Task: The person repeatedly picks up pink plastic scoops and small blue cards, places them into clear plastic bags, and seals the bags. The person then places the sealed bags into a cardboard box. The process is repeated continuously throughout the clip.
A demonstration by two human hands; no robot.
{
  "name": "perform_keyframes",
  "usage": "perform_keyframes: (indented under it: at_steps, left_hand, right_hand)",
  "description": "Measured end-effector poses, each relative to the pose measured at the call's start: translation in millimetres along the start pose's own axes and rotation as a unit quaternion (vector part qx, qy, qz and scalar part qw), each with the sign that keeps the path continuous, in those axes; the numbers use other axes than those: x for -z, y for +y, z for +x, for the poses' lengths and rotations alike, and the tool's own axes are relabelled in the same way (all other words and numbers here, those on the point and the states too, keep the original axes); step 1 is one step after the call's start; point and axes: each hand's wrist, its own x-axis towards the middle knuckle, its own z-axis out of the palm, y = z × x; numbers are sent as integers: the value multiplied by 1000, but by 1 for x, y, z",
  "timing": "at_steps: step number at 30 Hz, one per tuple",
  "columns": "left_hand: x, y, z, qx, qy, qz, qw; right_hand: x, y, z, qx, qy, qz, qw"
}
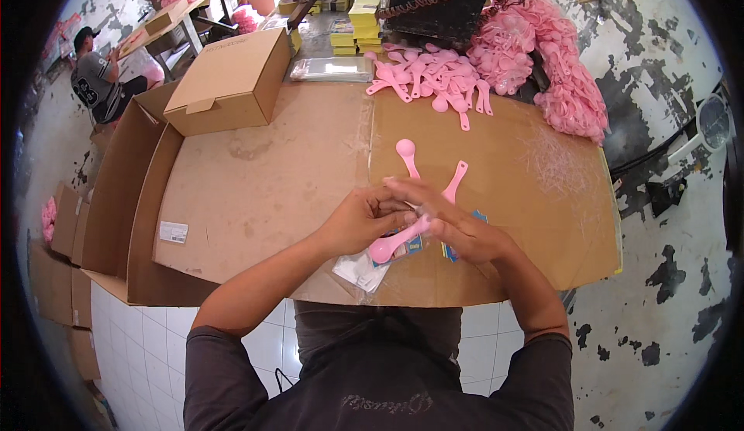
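My left hand (358, 220) is closed, thumb and fingers pinched beside the handle of a pink plastic measuring spoon (399, 242); what is in the pinch is hidden. Slightly blurred, my right hand (467, 232) reaches across with its fingers stretched over the left fingertips, its thumb side next to the handle end. Under the spoon lies a blue printed card (409, 250), and more blue cards (449, 253) show beneath my right hand. Clear plastic bags (361, 271) lie near the table edge. Beyond my hands rest two pink spoons, one bowl-up (405, 148), another handle-up (459, 175).
A cardboard-covered table (256, 214) spans the front. At its back are a closed carton (229, 82), a stack of clear bags (332, 69), a heap of pink spoons (434, 75) and bagged pink pieces (570, 98). An open carton (124, 191) stands left. Another person (101, 78) sits far left.
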Motion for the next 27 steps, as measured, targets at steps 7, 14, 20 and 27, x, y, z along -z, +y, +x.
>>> perform_keyframes:
  at_steps: [7, 14, 20, 27]
  left_hand:
    - [8, 19, -2, 43, -78, -51, 995]
    - [6, 29, -7, 22, -66, -49, 996]
    - [-3, 45, -16, -87, 14, -21, 996]
    - [-29, 58, -25, -121, 49, 135, 982]
  right_hand:
    - [29, -21, 5, 24, 9, -8, 1000]
    - [28, -65, 23, 68, -31, -73, 995]
    - [26, -90, 24, 101, 62, -333, 935]
    - [26, -83, 20, 60, 131, -227, 963]
